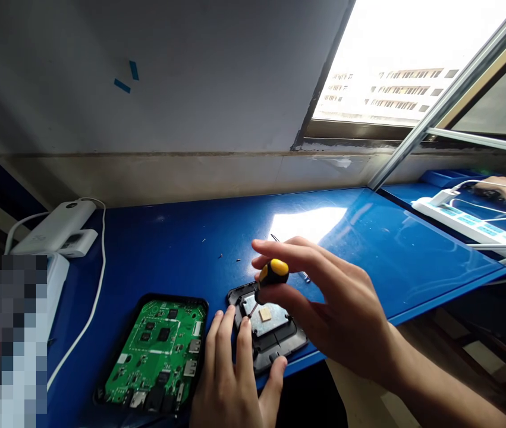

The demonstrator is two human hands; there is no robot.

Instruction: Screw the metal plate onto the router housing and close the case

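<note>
The black cover (280, 345) is laid on the bench (167, 238), metal plate (277, 321) uppermost. Its left and near edges are touched by the left hand (237, 380), fingers spread. Above it, the screwdriver (275, 271) is gripped, shaft downward, by the right hand's (328, 297) curled thumb and fingers. Left of the cover, a green circuit board (154, 348) is seated in a black case (205, 312); beyond the cover, small screws (238, 260) are scattered.

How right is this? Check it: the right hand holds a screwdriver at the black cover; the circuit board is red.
The circuit board is green, not red, per the head view; the right hand holds a screwdriver at the black cover.
</note>
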